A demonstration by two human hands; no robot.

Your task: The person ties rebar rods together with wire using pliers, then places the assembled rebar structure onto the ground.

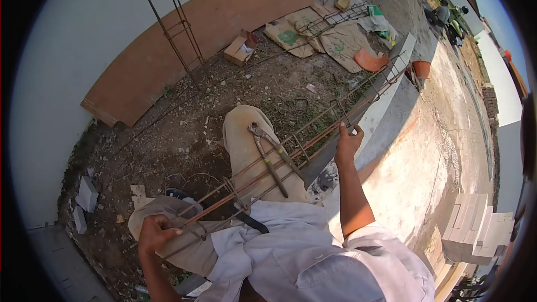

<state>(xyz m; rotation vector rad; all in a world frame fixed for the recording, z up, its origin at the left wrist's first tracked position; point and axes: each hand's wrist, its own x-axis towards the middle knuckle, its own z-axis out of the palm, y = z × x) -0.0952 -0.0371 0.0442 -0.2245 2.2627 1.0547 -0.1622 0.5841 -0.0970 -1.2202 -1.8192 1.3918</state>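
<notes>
- My right fingers pinch the steel cage along its farther stretch; my left fingers curl at its near end, and whether they grip it I can't tell.
- The cage spans my lap between both sets of fingers; a loose left hold could let it twist.
- The pincers, between my fingers on my thigh, could slide off if that knee tips.
- Bar ends beside my left fingers could snag my trousers.

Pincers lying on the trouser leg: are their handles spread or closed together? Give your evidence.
Spread: the pincers' two handles part in a V along the trouser leg. The jaws are too small to judge.
</notes>
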